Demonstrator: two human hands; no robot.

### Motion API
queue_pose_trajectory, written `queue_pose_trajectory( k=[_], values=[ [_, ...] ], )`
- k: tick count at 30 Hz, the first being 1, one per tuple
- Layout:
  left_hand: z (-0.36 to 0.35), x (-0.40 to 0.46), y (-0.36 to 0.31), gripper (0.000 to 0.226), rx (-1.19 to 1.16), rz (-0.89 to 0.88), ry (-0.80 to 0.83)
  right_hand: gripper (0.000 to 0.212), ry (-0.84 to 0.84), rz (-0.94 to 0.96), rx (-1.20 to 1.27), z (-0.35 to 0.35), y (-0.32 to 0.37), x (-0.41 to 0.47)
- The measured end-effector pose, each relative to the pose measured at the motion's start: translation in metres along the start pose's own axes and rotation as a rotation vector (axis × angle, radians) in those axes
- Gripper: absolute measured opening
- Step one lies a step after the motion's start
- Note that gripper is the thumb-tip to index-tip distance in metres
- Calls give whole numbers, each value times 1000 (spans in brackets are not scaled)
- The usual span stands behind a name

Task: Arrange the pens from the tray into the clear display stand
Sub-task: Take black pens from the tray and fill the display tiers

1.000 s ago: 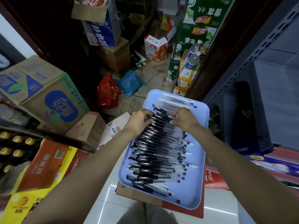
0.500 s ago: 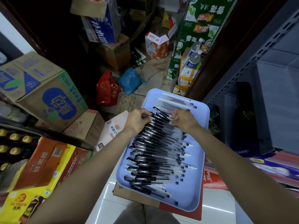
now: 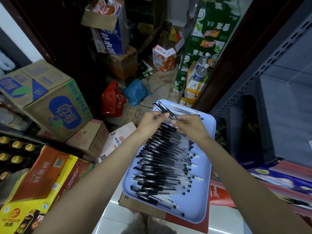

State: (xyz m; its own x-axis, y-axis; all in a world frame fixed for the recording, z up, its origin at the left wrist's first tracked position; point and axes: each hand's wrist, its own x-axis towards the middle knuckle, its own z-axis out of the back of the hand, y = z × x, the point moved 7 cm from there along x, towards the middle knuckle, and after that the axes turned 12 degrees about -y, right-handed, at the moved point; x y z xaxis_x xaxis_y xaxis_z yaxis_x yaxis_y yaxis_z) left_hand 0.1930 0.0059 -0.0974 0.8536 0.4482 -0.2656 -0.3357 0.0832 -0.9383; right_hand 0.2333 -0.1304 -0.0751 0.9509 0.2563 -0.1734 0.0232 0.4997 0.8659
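Observation:
A light blue tray (image 3: 201,202) rests on a cardboard box in front of me. Several clear pens with black caps (image 3: 166,163) lie in a heap along it. My left hand (image 3: 150,121) and my right hand (image 3: 189,125) hover over the tray's far end. Together they pinch a couple of black-capped pens (image 3: 164,108), lifted so the caps stick out past the far rim. No clear display stand is in view.
Cardboard boxes (image 3: 49,98) crowd the left side, with yellow-capped bottles (image 3: 15,149) beside them. A red bag (image 3: 112,100) and a blue bag (image 3: 135,92) lie on the floor beyond the tray. Grey metal shelving (image 3: 278,68) stands at the right.
Both hands lifted off the pile at the tray's far end, bringing a couple of pens up with them; earlier the fingers were down among the pens.

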Motion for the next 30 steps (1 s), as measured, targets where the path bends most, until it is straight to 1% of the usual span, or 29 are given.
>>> queue_pose_trajectory(
  k=[1, 3, 6, 8, 10, 12, 13, 15, 16, 18, 20, 22, 24, 27, 30],
  values=[
    [1, -1, -5, 27, -59, 22, -13, 27, 14, 13, -5, -1, 8, -3],
    [5, -3, -18, 29, -149, 41, -35, 26, 31, 51, -27, 1, 28, -10],
    [6, -10, -42, 29, -191, -9, -9, 26, 35, 104, -116, 14, 53, -23],
    [8, -15, -62, 29, -142, -121, -7, 29, -4, 142, -219, 32, 66, -31],
    [7, -24, -86, 17, -11, -286, 27, 26, -124, 160, -248, 60, 78, -38],
    [-4, -43, -109, 5, 122, -419, 123, 21, -231, 186, -168, 89, 89, -48],
    [-11, -54, -120, 5, 190, -480, 169, 23, -259, 208, -126, 101, 94, -53],
    [-29, -77, -146, 11, 333, -623, 217, 27, -275, 272, -37, 124, 105, -63],
    [-37, -87, -158, 15, 382, -685, 224, 23, -286, 309, 10, 135, 110, -70],
    [-54, -103, -181, 21, 427, -759, 240, 15, -331, 354, 129, 161, 112, -82],
    [-74, -113, -201, 29, 434, -801, 245, 20, -389, 351, 238, 194, 104, -90],
    [-96, -122, -219, 34, 442, -849, 205, 21, -450, 327, 309, 230, 90, -97],
    [-121, -125, -235, 34, 430, -897, 133, 20, -524, 310, 383, 272, 73, -103],
    [-161, -126, -251, 21, 359, -901, 13, 19, -640, 318, 459, 340, 50, -111],
    [-206, -133, -268, 17, 350, -895, -61, 17, -696, 338, 517, 403, 33, -113]
  ],
)
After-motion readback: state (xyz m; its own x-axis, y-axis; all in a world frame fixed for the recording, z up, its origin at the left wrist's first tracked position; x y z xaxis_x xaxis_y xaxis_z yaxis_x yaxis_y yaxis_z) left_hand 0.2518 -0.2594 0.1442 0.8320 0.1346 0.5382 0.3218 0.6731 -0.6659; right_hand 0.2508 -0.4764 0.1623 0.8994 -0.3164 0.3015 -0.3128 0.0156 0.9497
